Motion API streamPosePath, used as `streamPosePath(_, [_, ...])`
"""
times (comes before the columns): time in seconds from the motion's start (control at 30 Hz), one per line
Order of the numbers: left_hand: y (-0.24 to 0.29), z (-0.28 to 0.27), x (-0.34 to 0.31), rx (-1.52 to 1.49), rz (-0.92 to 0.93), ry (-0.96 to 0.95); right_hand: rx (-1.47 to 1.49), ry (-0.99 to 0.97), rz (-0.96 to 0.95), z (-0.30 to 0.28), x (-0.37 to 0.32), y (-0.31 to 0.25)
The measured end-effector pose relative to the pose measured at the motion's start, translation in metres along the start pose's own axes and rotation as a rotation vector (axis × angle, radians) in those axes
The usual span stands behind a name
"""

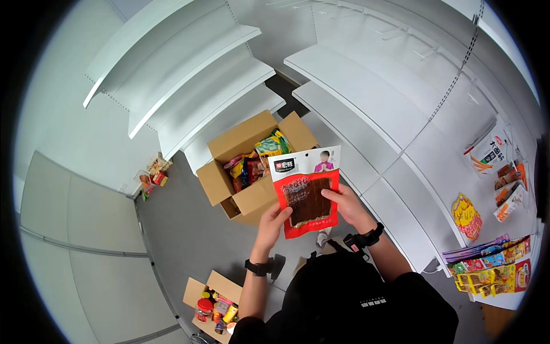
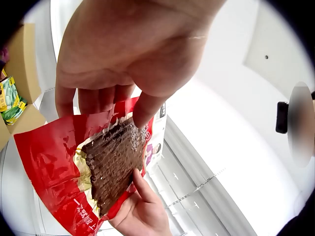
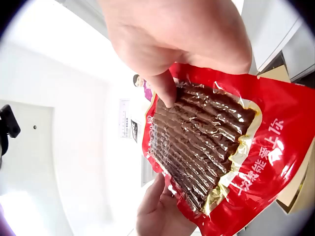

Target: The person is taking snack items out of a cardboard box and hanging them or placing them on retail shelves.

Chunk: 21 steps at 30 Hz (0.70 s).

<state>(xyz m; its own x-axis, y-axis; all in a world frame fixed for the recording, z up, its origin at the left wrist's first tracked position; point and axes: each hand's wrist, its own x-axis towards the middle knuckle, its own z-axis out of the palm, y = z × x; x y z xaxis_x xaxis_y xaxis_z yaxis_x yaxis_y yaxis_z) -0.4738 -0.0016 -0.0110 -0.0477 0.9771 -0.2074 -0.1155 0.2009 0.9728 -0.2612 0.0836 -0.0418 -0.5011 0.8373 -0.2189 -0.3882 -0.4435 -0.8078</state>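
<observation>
A red and white snack bag [image 1: 309,198] with a see-through window is held up in front of the body, its printed face toward the head camera. Dark brown strips [image 3: 206,132] show through the window. My left hand [image 1: 271,225] grips the bag's left edge, thumb on the front and fingers behind. On the opposite edge my right hand [image 1: 348,206] pinches it the same way, its thumb lying over the window. In the left wrist view the fingers of the left hand [image 2: 133,54] pass behind the red plastic. Behind the bag stands an open cardboard box [image 1: 252,198] of packaged snacks.
White shelves [image 1: 195,74] rise at the back left, and more shelving [image 1: 366,109] runs along the right. Hanging snack packets [image 1: 492,269] fill its near right end. A smaller box [image 1: 195,289] of jars and packets sits on the floor at lower left. Other packages [image 1: 154,175] lie by the wall.
</observation>
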Motion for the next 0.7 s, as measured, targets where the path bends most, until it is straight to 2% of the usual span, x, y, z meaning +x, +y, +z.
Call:
streamPosePath(0.1, [-0.018, 0.012, -0.020, -0.023, 0.014, 0.012, -0.001, 0.031, 0.015, -0.003, -0.029, 0.008])
streamPosePath(0.27, [-0.048, 0.043, -0.031, -0.061, -0.048, -0.076, -0.070, 0.145, -0.001, -0.034, -0.077, 0.015])
streamPosePath(0.37, [-0.064, 0.074, -0.020, -0.091, -0.068, -0.177, -0.057, 0.234, -0.057, -0.052, -0.109, -0.002])
streamPosePath(0.7, [-0.044, 0.206, 0.040, 0.026, -0.069, -0.486, 0.021, 0.518, -0.223, -0.150, -0.172, -0.049])
